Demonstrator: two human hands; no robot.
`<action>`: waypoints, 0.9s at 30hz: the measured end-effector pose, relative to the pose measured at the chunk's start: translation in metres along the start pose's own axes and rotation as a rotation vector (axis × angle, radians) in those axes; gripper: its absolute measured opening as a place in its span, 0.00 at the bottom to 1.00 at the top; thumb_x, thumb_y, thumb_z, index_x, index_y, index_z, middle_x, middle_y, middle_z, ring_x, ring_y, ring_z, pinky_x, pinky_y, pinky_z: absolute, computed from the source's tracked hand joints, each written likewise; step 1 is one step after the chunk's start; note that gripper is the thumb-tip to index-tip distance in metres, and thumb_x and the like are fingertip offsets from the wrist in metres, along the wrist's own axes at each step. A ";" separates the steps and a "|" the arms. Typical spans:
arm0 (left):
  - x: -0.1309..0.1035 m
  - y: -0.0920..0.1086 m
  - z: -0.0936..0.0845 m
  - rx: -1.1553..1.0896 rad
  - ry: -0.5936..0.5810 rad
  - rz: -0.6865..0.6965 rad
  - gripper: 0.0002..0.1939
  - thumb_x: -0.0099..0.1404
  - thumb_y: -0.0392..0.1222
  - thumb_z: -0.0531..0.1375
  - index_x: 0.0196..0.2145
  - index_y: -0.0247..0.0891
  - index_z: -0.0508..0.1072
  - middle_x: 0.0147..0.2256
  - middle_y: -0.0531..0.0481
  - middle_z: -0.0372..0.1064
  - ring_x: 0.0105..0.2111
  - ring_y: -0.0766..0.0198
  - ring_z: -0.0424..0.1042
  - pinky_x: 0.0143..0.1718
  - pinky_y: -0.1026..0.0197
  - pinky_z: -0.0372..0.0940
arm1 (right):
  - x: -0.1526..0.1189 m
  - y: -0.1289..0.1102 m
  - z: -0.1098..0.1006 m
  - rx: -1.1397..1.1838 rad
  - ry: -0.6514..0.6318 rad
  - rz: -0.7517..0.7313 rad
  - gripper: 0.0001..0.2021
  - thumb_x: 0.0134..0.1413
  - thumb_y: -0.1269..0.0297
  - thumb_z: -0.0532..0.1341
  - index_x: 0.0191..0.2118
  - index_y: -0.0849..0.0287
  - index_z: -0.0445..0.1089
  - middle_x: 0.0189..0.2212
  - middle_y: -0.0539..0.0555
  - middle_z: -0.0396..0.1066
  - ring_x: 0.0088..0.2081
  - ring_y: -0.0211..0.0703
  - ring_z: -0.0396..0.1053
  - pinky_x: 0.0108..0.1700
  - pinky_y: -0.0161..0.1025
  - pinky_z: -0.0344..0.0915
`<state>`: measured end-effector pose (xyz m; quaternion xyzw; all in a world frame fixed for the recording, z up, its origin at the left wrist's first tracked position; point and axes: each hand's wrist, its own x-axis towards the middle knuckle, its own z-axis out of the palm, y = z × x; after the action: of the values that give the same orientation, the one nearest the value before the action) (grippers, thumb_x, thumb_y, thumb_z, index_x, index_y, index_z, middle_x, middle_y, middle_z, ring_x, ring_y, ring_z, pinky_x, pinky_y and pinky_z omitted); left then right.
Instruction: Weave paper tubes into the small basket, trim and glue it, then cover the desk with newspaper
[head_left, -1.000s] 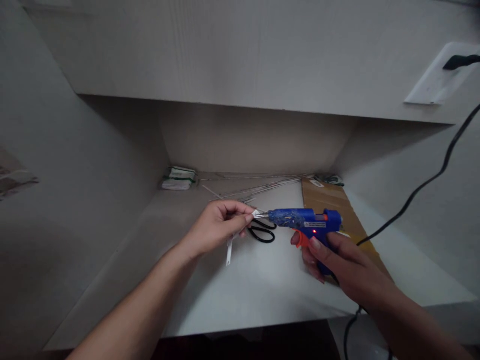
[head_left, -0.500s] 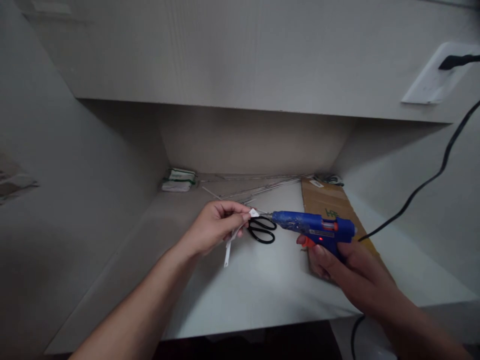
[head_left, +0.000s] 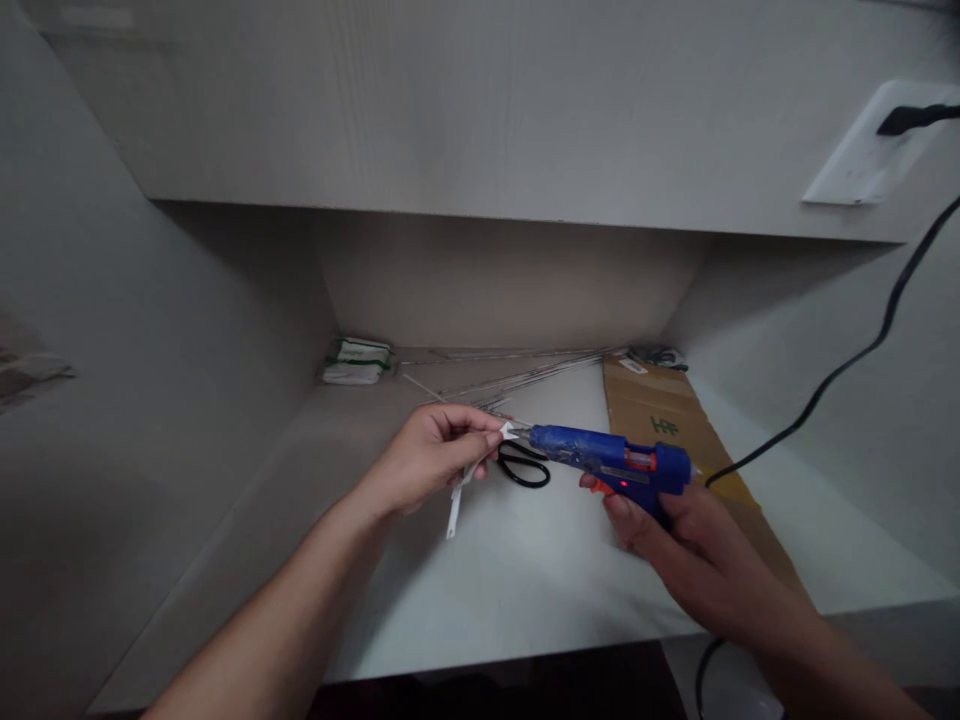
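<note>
Between thumb and fingers, my left hand (head_left: 439,455) pinches a thin white paper strip (head_left: 454,510); one end hangs below the hand and the other pokes out at the fingertips. My right hand (head_left: 686,550) grips a blue hot glue gun (head_left: 611,460) with an orange trigger and a small red light. The gun's nozzle points left and sits at the strip's upper end; whether glue is on it I cannot tell. Black-handled scissors (head_left: 525,468) lie on the surface just behind and below the nozzle, partly covered by the gun and my left hand.
A flat piece of cardboard (head_left: 656,405) lies at the right. Several thin sticks (head_left: 517,375) spread across the back, beside a white-and-green packet (head_left: 358,362). A black cord (head_left: 847,370) loops at the right, below a wall socket (head_left: 862,150) holding a plug.
My right hand has brought the glue gun left, so its nozzle now meets the paper strip's end. The left hand has stayed almost in place.
</note>
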<state>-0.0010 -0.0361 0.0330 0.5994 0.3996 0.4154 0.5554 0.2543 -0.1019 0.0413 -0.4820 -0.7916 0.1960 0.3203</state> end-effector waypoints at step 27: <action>0.000 0.000 0.000 -0.005 0.002 0.006 0.09 0.60 0.45 0.63 0.35 0.37 0.78 0.20 0.54 0.65 0.17 0.73 0.60 0.16 0.69 0.50 | -0.003 -0.008 -0.001 -0.122 0.051 -0.062 0.05 0.60 0.59 0.57 0.35 0.52 0.68 0.27 0.53 0.72 0.29 0.46 0.69 0.32 0.44 0.63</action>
<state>-0.0009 -0.0365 0.0330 0.5989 0.3974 0.4186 0.5552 0.2513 -0.1085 0.0462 -0.4807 -0.8082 0.1248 0.3164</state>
